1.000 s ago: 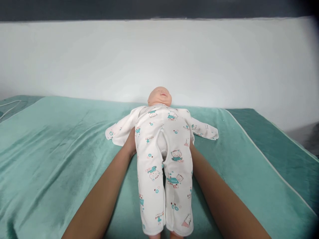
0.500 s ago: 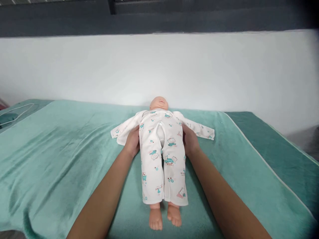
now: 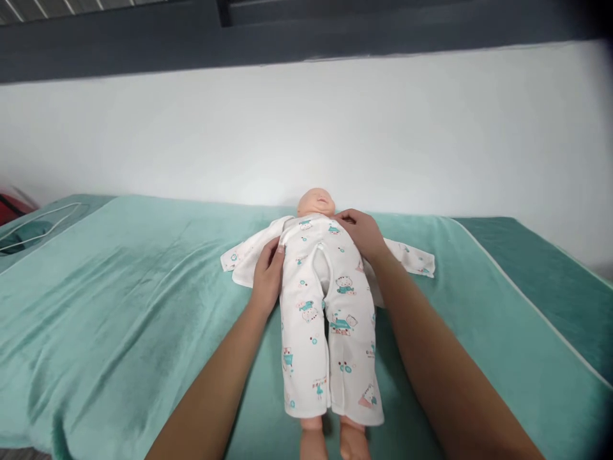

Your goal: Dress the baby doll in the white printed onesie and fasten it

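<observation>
A baby doll (image 3: 316, 202) lies on its back, head toward the wall and bare feet toward me. Over its body and legs are white printed open-crotch baby pants (image 3: 306, 319), their upper edge high on the chest. A matching long-sleeved top (image 3: 251, 246) has its sleeves spread out to both sides. My left hand (image 3: 269, 271) rests against the left side of the pants at the doll's body, thumb apart from the fingers. My right hand (image 3: 363, 233) is near the doll's neck and shoulder, fingers bent onto the clothing's upper edge; the fingertips are partly hidden.
A green plush blanket (image 3: 158, 287) with wrinkles at the left covers the surface. Behind it rises a white wall (image 3: 191, 134) with a dark band above. At the far left lie a white wire-like loop (image 3: 43, 230) and a red item (image 3: 12, 207).
My right hand has moved up from the doll's side to near its neck. My left hand stays at the side, its thumb now showing. The view has shifted, so the doll's feet are partly cut off.
</observation>
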The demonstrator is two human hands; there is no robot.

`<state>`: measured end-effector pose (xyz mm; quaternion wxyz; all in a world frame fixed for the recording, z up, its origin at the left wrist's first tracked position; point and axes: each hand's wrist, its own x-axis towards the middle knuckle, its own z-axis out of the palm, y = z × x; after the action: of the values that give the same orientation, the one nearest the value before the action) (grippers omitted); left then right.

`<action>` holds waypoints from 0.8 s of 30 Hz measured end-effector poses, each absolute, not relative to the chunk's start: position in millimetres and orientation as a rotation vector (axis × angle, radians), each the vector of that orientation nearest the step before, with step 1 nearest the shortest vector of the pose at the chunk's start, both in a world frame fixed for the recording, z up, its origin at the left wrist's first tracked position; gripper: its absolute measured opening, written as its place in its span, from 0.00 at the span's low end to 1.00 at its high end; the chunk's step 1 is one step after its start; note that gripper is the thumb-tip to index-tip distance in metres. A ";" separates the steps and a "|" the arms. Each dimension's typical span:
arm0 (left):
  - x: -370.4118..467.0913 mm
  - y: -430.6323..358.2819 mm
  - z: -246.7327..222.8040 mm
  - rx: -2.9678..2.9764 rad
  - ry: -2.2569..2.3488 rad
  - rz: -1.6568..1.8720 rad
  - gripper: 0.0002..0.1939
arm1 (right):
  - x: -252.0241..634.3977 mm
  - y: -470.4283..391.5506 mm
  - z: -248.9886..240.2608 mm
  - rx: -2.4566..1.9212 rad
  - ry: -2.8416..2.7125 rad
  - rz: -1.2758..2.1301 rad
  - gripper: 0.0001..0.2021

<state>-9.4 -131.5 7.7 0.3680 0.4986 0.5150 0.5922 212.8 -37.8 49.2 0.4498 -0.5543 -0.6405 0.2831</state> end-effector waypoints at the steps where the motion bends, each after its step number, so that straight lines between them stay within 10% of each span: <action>1: -9.3 -131.4 8.6 1.276 1.311 1.505 0.19 | 214.9 -32.8 50.1 -1.361 -1.640 0.755 0.15; 24: -17.3 -168.5 -6.9 1.364 1.382 1.485 0.15 | 190.6 -152.2 44.1 -1.138 -1.737 0.525 0.20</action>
<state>-17.3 -168.5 -6.9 0.3414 0.5244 0.5314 0.5710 190.6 -152.2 44.1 0.4792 -0.4664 -0.7117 0.2151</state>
